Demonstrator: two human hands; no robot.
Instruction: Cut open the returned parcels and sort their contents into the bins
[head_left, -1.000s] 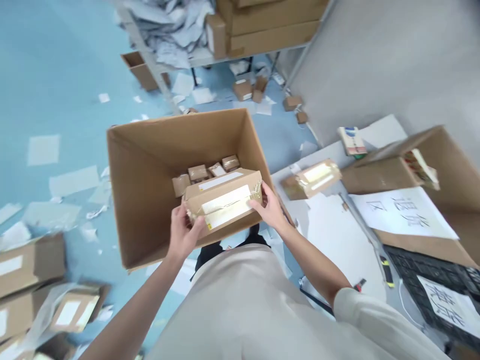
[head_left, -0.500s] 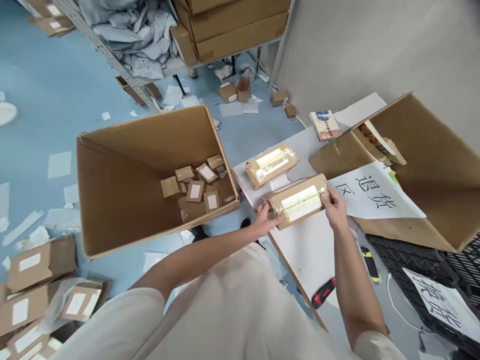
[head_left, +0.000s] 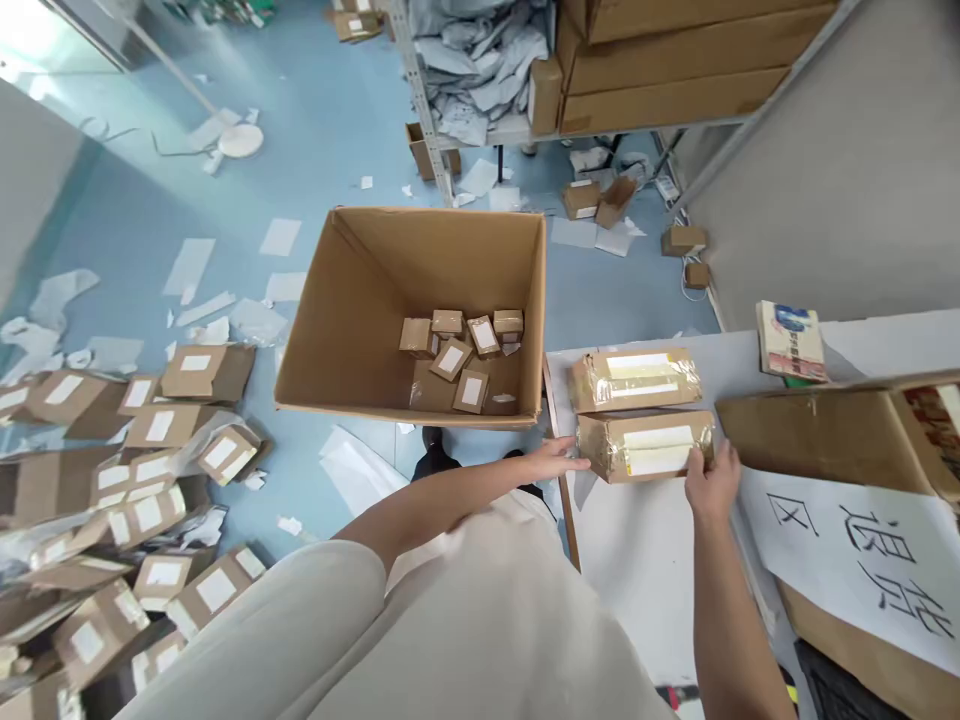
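A taped cardboard box (head_left: pixel 611 452) with a white label lies on the white table, close alongside a second taped box (head_left: pixel 589 385). My right hand (head_left: pixel 711 480) grips its right end, thumb on the top face and the other fingers partly hidden behind. At the left end is my left hand (head_left: pixel 556 460), its fingers stretched out and apart, the tips at the box's edge; whether they press on it I cannot tell. To the left, a large open carton (head_left: pixel 352 330) on the floor holds several small boxes (head_left: pixel 451 360).
A carton with a handwritten paper sign (head_left: pixel 862 560) stands on the table's right side, with a book (head_left: pixel 791 342) behind it. Many labelled parcels (head_left: pixel 172 425) are heaped on the floor at left. A shelf (head_left: pixel 514 128) with grey bags and cartons stands ahead.
My view has swung left. The held box has moved forward beside the second box and is turned nearly parallel to it. My left hand's fingers have loosened and straightened.
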